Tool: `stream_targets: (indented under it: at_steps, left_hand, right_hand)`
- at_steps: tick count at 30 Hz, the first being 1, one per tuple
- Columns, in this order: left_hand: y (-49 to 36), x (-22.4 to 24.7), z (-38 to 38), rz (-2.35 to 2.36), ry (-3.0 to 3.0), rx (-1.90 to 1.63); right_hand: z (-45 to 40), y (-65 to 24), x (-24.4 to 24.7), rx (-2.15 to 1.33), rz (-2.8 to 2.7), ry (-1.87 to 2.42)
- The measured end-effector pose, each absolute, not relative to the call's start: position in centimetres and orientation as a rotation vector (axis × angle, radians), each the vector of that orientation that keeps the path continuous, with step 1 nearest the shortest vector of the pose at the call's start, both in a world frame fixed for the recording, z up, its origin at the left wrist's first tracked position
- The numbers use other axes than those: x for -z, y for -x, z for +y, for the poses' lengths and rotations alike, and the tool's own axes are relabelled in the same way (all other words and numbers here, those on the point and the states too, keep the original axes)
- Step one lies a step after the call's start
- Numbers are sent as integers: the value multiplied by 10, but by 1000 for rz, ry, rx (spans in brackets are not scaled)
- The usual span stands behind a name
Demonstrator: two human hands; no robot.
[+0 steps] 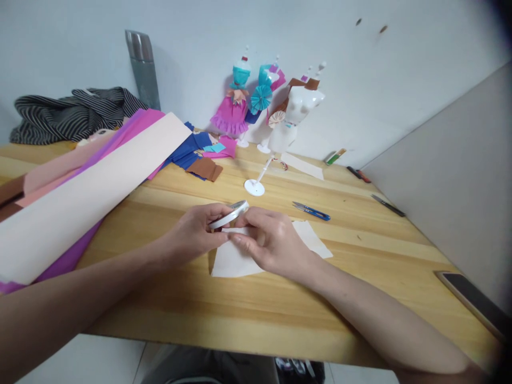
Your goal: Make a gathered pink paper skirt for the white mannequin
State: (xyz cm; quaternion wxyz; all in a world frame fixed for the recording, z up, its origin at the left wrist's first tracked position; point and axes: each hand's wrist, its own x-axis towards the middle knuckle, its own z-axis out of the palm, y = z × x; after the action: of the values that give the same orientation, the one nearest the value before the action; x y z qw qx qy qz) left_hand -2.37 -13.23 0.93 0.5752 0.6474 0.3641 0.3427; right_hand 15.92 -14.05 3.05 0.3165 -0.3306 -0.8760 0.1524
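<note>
My left hand (202,229) is closed around a narrow roll of white tape (227,217), which it holds tilted above the table. Close beside it, my right hand (272,237) has its thumb and fingers pinched together at the upper edge of a piece of white paper (236,260). Whether a strip of tape is also between those fingers is hidden. The paper lies beneath both hands, its right part showing past my right wrist. Blue-handled thread snips (312,210) lie beyond my right hand.
Small dress forms in coloured paper, one mostly white (302,104), stand by the wall. Stacked paper sheets (100,181) and scraps (205,168) lie left, near striped cloth (80,114) and a bottle (143,69). A phone (476,301) and a dark cutter (388,205) lie right.
</note>
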Motion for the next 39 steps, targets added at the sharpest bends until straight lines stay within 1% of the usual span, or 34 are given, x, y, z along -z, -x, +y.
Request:
stream_targets:
  at_steps: [5, 8, 11, 17, 21, 24, 29, 35, 39]
  left_hand:
    - [24, -14, -133, 911, -1540, -786]
    - [25, -13, -134, 937, -1535, -782]
    - [26, -11, -135, 938, -1565, -746]
    - [27, -20, -138, 913, -1579, -707]
    - [28, -26, -139, 920, -1590, -702]
    - [30, -23, -138, 935, -1634, -708]
    - [29, -20, -137, 927, -1710, -701]
    - [26, -19, -137, 960, -1838, -720]
    - [26, -16, -137, 970, -1850, -737]
  right_hand:
    - [-142, -159, -36, -667, -2183, 1120]
    - [-141, -159, -38, -829, -2111, 1131]
    - [-141, -161, -40, -898, -2080, 1095]
    - [-140, -166, -47, -888, -2163, 1088]
    - [-140, -169, -53, -834, -2264, 1006]
    - [-140, -171, -53, -758, -2254, 1005]
    - [-136, -170, -49, -746, -2177, 1095]
    - [-136, -168, -48, -586, -2200, 1130]
    - [-137, -167, -47, -579, -2219, 1110]
